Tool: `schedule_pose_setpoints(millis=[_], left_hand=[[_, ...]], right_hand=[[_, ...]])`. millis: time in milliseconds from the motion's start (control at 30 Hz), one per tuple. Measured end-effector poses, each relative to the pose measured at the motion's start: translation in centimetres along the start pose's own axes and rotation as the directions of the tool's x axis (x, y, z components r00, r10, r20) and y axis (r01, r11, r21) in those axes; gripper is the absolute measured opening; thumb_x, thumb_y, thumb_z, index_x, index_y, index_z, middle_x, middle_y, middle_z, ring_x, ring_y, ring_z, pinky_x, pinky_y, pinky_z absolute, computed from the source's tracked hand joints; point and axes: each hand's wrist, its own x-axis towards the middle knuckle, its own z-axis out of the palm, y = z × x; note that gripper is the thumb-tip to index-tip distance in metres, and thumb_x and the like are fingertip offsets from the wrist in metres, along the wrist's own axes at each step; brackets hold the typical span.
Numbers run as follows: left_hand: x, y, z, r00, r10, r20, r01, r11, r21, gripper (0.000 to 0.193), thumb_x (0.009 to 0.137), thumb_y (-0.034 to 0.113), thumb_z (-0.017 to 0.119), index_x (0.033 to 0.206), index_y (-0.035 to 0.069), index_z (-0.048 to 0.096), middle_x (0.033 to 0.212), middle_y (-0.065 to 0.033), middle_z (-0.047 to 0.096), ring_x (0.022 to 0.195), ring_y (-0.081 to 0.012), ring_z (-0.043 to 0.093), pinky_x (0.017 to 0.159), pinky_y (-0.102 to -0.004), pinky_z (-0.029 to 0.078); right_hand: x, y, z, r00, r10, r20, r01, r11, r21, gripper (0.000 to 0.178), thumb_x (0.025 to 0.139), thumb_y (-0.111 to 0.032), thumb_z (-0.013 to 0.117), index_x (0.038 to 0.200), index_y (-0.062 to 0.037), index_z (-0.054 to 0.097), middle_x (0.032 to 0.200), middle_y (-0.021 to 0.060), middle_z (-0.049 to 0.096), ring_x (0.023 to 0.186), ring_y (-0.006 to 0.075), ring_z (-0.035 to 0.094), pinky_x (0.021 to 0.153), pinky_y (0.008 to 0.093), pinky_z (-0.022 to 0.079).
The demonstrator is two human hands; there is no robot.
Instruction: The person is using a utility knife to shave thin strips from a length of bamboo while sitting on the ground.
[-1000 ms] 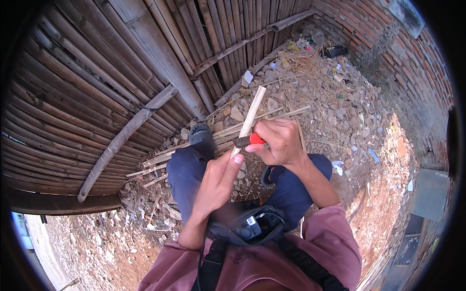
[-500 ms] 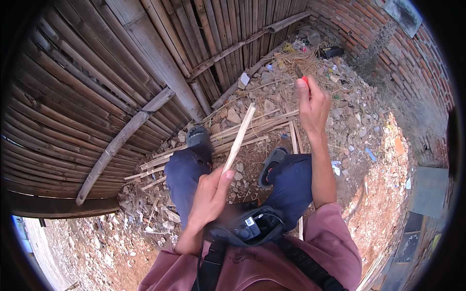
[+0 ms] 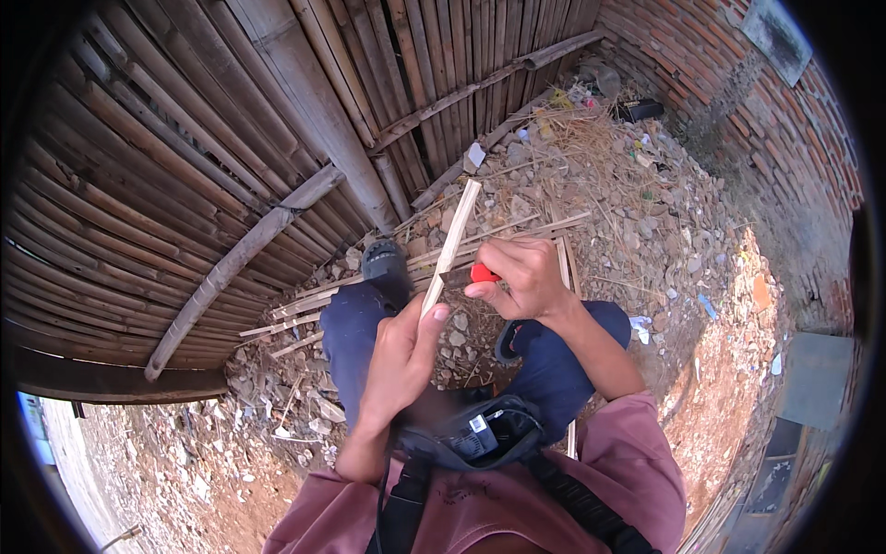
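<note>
A weathered wall of split brown bamboo slats (image 3: 101, 185) leans along my left, a round grey bamboo pole (image 3: 231, 254) crossing it, and a red brick wall (image 3: 784, 152) rises at the upper right. Between them the ground (image 3: 646, 217) is brown earth strewn with broken stone, dry straw (image 3: 577, 134) and bits of litter.

My left grip (image 3: 399, 360) is closed around the lower end of a pale, straight, narrow wooden stick (image 3: 452, 245), the thumb pressed along it. The stick slants up and away from me, its far end free in the air, above the ground between my knees. My right grip (image 3: 526, 277) pinches the red handle (image 3: 484, 272) of a small knife with a dark blade (image 3: 456, 276), which points left and meets the stick's right edge just above my left thumb.

Beyond my hands, long pale wooden strips (image 3: 286, 319) lie across the rubble near my grey left shoe (image 3: 378, 260). My legs in dark blue trousers (image 3: 355, 337) are bent on either side, and an open black bag (image 3: 521, 415) hangs at the front of my dusky pink shirt (image 3: 637, 443)
</note>
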Motion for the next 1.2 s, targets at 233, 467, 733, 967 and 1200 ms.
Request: schedule_pose_setpoints(millis=[233,467,733,967,1200], left_hand=[[0.1,0.3,0.5,0.999,0.039,-0.020,-0.038,0.998,0.047,0.027,0.111,0.024,0.058,0.114,-0.002,0.066,0.067,-0.0173,0.062,0.056,-0.0309,0.062,0.059,-0.0429,0.046],[-0.2,0.4,1.2,0.999,0.016,-0.041,-0.009,0.987,0.162,0.028,0.112,0.025,0.056,0.105,-0.002,0.060,0.067,-0.0253,0.061,0.066,-0.0512,0.064,0.059,-0.0544,0.046],[-0.4,0.9,1.3,0.998,0.014,-0.055,-0.003,0.982,0.189,0.029,0.112,0.025,0.055,0.102,-0.002,0.060,0.064,-0.0246,0.059,0.064,-0.0502,0.065,0.057,-0.0536,0.046],[-0.4,0.9,0.9,0.998,0.004,-0.066,0.009,0.982,0.188,0.029,0.112,0.023,0.054,0.101,-0.002,0.060,0.064,-0.0232,0.061,0.063,-0.0482,0.066,0.057,-0.0529,0.046],[-0.6,0.5,0.6,0.998,-0.034,-0.047,0.043,0.979,0.200,0.030,0.113,0.025,0.053,0.102,-0.002,0.061,0.065,-0.0245,0.059,0.065,-0.0505,0.064,0.058,-0.0532,0.046]], right_hand=[[-0.3,-0.5,0.2,1.000,-0.004,-0.010,0.004,1.000,-0.024,0.058,0.096,-0.060,0.069,0.076,-0.0068,0.057,0.064,0.0078,0.054,0.053,0.0307,0.059,0.051,0.0399,0.045],[0.2,-0.8,-0.6,1.000,-0.023,0.002,0.023,0.986,-0.164,0.053,0.094,-0.060,0.072,0.079,-0.0099,0.059,0.064,0.0043,0.058,0.054,0.0256,0.063,0.052,0.0374,0.047],[0.5,-0.7,-1.1,0.998,-0.054,-0.017,0.047,0.961,-0.272,0.052,0.092,-0.060,0.073,0.078,-0.0120,0.059,0.065,0.0020,0.059,0.055,0.0210,0.063,0.052,0.0347,0.043],[1.0,-0.7,-0.7,0.996,-0.057,-0.066,0.034,0.952,-0.305,0.051,0.092,-0.060,0.073,0.076,-0.0135,0.060,0.062,0.0005,0.055,0.053,0.0204,0.061,0.051,0.0348,0.043],[1.1,-0.5,-0.5,0.977,0.094,-0.194,-0.143,0.956,-0.258,0.050,0.101,-0.056,0.067,0.079,-0.0111,0.061,0.062,0.0056,0.061,0.051,0.0238,0.061,0.050,0.0386,0.042]])
